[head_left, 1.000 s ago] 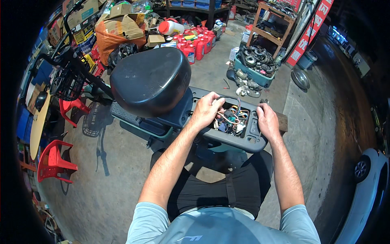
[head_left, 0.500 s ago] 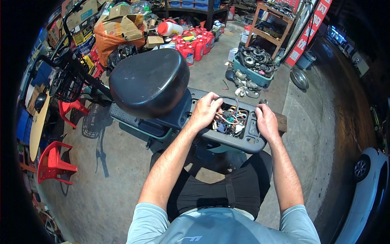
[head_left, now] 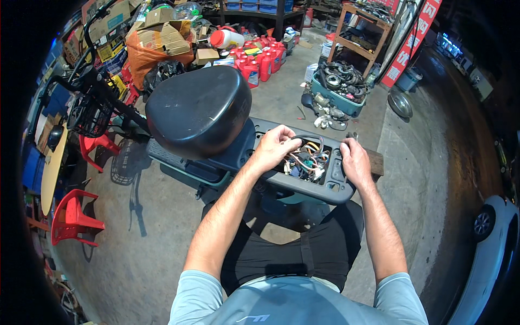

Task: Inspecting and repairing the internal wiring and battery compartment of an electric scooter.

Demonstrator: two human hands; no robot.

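Observation:
An electric scooter stands before me, its black padded seat [head_left: 197, 111] to the left of an open compartment in the rear deck [head_left: 303, 187]. That compartment is packed with a tangle of coloured wires and connectors [head_left: 306, 163]. My left hand [head_left: 275, 148] is at the compartment's left side, thumb and fingers pinched on a dark cable [head_left: 311, 137] that arches over the wires. At the deck's right end, my right hand [head_left: 355, 161] lies with its fingers curled over the rim. Its fingertips are partly hidden.
A wooden block [head_left: 375, 162] sits beyond the deck's right end. Ahead are a teal bin of metal parts [head_left: 338, 97], loose parts on the floor and red bottles [head_left: 262, 60]. A red plastic chair [head_left: 76, 218] stands left; a car [head_left: 482, 260] is at far right.
My left hand has shifted slightly, its thumb now straighter along the cable. The cable and wires have moved a little, showing more orange wire. The right hand stays in place.

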